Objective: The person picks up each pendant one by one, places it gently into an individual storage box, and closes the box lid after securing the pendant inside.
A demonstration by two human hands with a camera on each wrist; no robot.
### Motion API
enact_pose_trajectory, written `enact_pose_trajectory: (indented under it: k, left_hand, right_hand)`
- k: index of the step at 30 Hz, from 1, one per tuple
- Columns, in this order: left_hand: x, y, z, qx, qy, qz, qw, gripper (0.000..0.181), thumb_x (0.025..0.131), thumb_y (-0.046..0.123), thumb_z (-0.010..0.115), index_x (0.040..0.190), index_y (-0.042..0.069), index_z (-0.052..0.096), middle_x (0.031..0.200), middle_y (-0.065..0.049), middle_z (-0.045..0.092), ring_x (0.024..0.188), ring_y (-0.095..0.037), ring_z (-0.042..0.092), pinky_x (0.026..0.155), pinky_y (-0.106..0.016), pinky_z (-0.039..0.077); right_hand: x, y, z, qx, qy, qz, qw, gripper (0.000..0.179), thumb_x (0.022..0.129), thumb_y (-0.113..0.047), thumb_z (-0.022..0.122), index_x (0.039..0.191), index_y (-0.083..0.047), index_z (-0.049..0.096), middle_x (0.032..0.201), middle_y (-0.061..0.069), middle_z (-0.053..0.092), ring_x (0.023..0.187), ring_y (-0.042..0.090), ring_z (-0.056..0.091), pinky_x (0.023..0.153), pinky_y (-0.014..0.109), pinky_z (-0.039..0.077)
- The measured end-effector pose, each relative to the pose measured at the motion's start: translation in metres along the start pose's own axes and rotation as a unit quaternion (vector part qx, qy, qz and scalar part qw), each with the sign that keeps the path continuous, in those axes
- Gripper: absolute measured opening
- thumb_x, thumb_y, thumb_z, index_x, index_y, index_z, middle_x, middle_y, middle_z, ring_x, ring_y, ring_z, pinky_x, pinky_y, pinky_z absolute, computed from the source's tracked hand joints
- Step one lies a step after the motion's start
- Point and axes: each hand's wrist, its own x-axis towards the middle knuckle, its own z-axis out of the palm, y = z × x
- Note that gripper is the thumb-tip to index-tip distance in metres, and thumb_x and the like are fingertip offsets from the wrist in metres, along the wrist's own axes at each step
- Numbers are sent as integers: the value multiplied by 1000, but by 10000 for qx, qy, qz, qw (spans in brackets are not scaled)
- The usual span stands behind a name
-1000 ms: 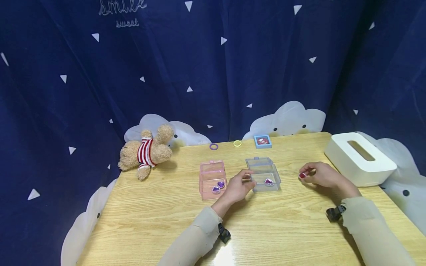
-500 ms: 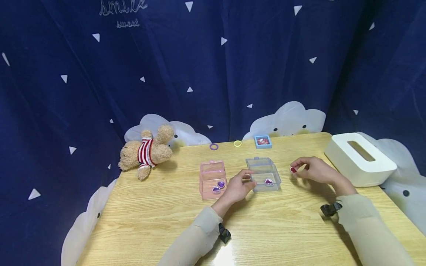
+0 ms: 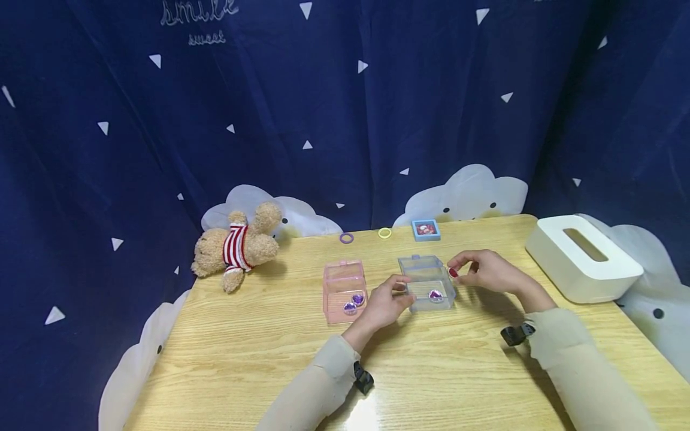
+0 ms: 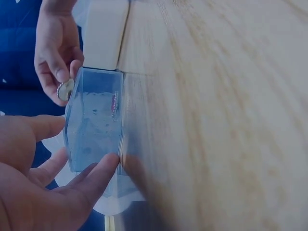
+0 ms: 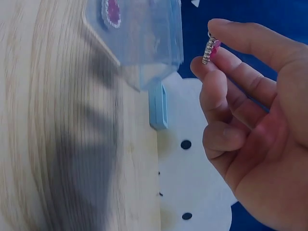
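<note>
My right hand pinches a red gem charm with a silver ridged edge between thumb and fingertips. It holds the charm in the air at the right side of an open, clear blue box. Inside that box lies another gem charm, magenta with a pale beaded rim. My left hand rests its extended fingers against the box's left side, with fingertips right at its lower edge. Left of this hand is an open pink box with two purple gem charms in it.
Behind the boxes lie a purple ring, a yellow ring and a small blue-framed picture. A teddy bear in a striped shirt lies back left. A white tissue box stands to the right on the wooden table.
My right hand has carried the red gem charm leftward from beside the tissue box to the blue box's right side. My left hand and the boxes have stayed put.
</note>
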Motion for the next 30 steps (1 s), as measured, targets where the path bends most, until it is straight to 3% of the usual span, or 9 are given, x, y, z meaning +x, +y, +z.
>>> enact_pose_trajectory:
  k: [3,8,16,25,30]
  left_hand:
    - [0,0,0,-5,16,-9,10000,42,93,19,69,133,10,58,130,-22,64,116,-38,67,97,-43,57]
    - [-1,-1,0,-25,55,-34,10000,42,93,20,70,133,11,59,130,-22,64,115,-36,67,96,-41,58]
    - [0,-1,1,-46,29,-73,10000,43,93,22,70,133,12,58,130,-21,64,115,-35,68,94,-39,59]
    - [1,-4,1,13,66,2,10000,43,93,21,70,134,12,59,131,-20,64,115,-34,68,96,-39,58]
    - [1,-5,2,47,99,71,9999,43,93,20,70,133,12,59,130,-20,65,113,-35,69,96,-39,58]
  right_hand:
    - [5,-4,5,76,-168,-54,9998,35,83,-21,81,115,-12,71,100,2,71,70,13,53,57,22,44]
    - [14,-8,16,126,-408,-258,9988,34,84,-18,79,117,-11,71,106,0,72,85,18,57,68,24,48]
    - [20,-13,28,95,-722,-498,9961,29,83,-17,79,110,-11,72,105,0,72,99,26,63,76,29,49]
    - [24,-13,36,40,-770,-499,9958,29,80,-13,81,108,-9,73,102,2,74,90,23,65,63,24,50]
    - [24,-13,37,-168,-679,-491,9963,31,80,-16,82,109,-10,74,106,2,75,101,25,67,78,32,55]
